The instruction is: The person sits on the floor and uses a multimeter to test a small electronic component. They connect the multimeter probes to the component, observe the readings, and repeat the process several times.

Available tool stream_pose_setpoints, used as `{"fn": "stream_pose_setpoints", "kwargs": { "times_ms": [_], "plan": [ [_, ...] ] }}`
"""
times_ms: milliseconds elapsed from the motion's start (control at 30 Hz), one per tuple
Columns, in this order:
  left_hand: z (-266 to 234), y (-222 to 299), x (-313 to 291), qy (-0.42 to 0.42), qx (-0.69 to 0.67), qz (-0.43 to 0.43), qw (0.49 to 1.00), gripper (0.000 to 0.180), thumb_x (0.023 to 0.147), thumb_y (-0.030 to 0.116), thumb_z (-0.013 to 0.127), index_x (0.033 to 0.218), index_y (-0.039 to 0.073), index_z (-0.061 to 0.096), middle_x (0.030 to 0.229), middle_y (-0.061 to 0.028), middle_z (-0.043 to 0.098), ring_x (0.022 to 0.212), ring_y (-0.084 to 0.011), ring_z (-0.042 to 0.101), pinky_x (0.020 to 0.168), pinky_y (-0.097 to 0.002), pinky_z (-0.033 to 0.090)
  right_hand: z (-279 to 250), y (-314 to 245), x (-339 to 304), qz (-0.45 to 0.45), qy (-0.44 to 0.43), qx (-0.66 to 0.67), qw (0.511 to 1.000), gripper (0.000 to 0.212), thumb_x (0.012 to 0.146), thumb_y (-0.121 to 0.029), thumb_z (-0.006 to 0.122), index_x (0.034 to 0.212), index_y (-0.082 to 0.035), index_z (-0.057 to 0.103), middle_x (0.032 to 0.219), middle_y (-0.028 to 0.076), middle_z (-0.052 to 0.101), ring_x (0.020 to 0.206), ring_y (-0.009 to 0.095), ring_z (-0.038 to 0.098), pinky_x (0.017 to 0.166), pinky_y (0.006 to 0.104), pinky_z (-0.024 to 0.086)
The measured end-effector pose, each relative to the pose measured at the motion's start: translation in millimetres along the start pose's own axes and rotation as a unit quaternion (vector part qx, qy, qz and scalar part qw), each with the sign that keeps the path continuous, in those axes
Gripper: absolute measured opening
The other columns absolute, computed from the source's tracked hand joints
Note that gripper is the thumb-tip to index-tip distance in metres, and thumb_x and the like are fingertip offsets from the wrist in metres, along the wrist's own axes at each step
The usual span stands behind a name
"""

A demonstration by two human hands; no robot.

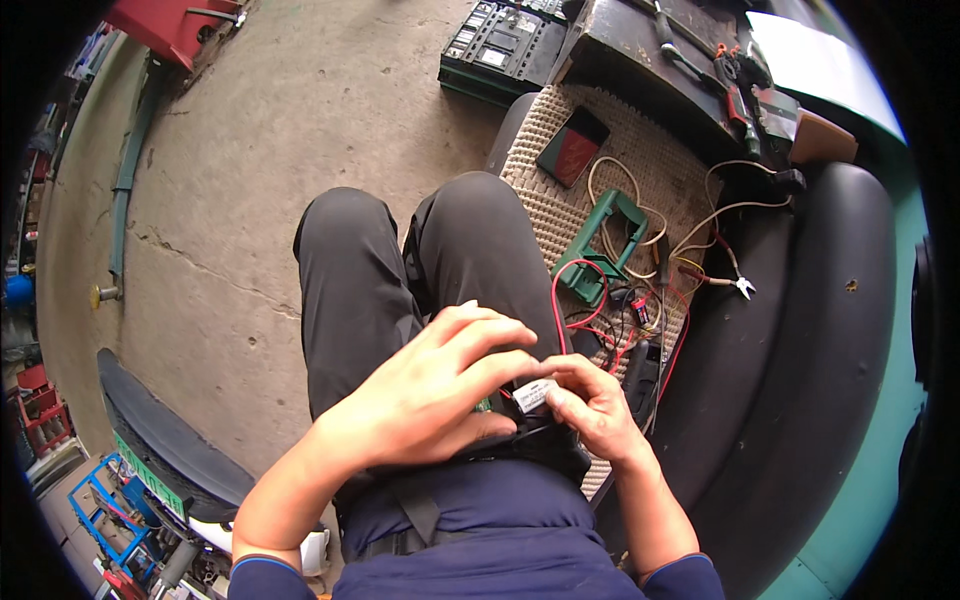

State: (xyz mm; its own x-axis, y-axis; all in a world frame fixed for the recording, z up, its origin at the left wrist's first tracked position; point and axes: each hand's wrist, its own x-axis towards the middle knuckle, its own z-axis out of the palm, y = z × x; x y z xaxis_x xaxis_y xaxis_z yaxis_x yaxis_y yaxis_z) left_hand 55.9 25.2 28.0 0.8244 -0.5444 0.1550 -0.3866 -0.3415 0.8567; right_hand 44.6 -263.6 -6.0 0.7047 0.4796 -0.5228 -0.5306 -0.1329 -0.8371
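Note:
My right hand point(598, 405) pinches a small white, labelled block point(535, 395) above my lap, between thumb and fingers. A red wire point(556, 300) loops up from near that hand toward the seat. My left hand point(440, 385) hovers beside the block, its fingers apart and bent, with the fingertips close to the block's left end. Between its thumb and forefinger a bit of a green part point(484, 405) shows, mostly hidden by the hand. Whether the left fingers touch it is not visible.
On the beaded seat mat to the right lie a phone point(573, 147), a green plastic frame point(605, 240), tangled cables and a white-tipped clip point(744, 288). A black cushion point(820, 330) rises beyond. Tools point(735, 95) lie on a dark box; a black-and-green case point(500, 50) stands on the floor.

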Motion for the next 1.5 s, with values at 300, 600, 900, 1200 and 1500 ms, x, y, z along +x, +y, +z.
{"fn": "stream_pose_setpoints", "kwargs": {
  "times_ms": [300, 600, 900, 1200, 1500],
  "plan": [
    [-22.1, 162.9, -9.2, 0.387, -0.566, 0.111, 0.719, 0.006, 0.108, 0.023, 0.072, 0.108, 0.017, 0.075, 0.103, -0.0006, 0.078, 0.109, -0.0239, 0.068, 0.099, -0.0496, 0.058, 21.7, -0.7, -25.7, -0.309, 0.075, -0.398, 0.86, 0.043, 0.08, 0.006, 0.09, 0.119, -0.001, 0.072, 0.103, 0.015, 0.078, 0.086, 0.035, 0.075, 0.075, 0.0434, 0.061],
    [-24.9, 123.2, -50.2, 0.257, -0.557, 0.178, 0.77, 0.02, 0.102, 0.027, 0.077, 0.112, 0.011, 0.07, 0.115, -0.0125, 0.077, 0.108, -0.0332, 0.07, 0.102, -0.0532, 0.058, 56.0, 5.6, -29.8, -0.324, 0.144, -0.474, 0.806, 0.045, 0.076, 0.004, 0.094, 0.117, -0.004, 0.075, 0.1, 0.011, 0.076, 0.088, 0.032, 0.071, 0.081, 0.042, 0.058],
    [-22.7, 40.5, -24.8, 0.118, -0.031, -0.053, 0.991, 0.038, 0.084, -0.003, 0.076, 0.121, 0.004, 0.076, 0.128, -0.0175, 0.072, 0.113, -0.0354, 0.069, 0.1, -0.0448, 0.058, 52.5, 8.8, -24.3, -0.299, 0.107, -0.441, 0.839, 0.044, 0.082, -0.007, 0.094, 0.121, -0.002, 0.073, 0.098, 0.012, 0.073, 0.087, 0.033, 0.072, 0.079, 0.0438, 0.057],
    [35.9, 3.7, -32.9, 0.055, 0.09, -0.084, 0.991, 0.033, 0.088, 0.011, 0.087, 0.119, 0.005, 0.075, 0.124, -0.0118, 0.071, 0.113, -0.0343, 0.068, 0.097, -0.0449, 0.06, 56.2, 3.7, -23.8, -0.288, 0.108, -0.425, 0.851, 0.038, 0.086, -0.003, 0.091, 0.117, -0.002, 0.071, 0.088, 0.012, 0.07, 0.072, 0.029, 0.067, 0.065, 0.0412, 0.053],
    [50.7, -5.6, -34.3, 0.074, 0.031, -0.112, 0.991, 0.026, 0.091, 0.009, 0.086, 0.114, 0.004, 0.076, 0.122, -0.0115, 0.07, 0.111, -0.0339, 0.068, 0.095, -0.0443, 0.059, 51.5, 6.4, -23.2, -0.301, 0.098, -0.392, 0.864, 0.034, 0.09, -0.001, 0.083, 0.12, 0.001, 0.067, 0.096, 0.016, 0.072, 0.076, 0.035, 0.067, 0.07, 0.045, 0.053]
  ]
}}
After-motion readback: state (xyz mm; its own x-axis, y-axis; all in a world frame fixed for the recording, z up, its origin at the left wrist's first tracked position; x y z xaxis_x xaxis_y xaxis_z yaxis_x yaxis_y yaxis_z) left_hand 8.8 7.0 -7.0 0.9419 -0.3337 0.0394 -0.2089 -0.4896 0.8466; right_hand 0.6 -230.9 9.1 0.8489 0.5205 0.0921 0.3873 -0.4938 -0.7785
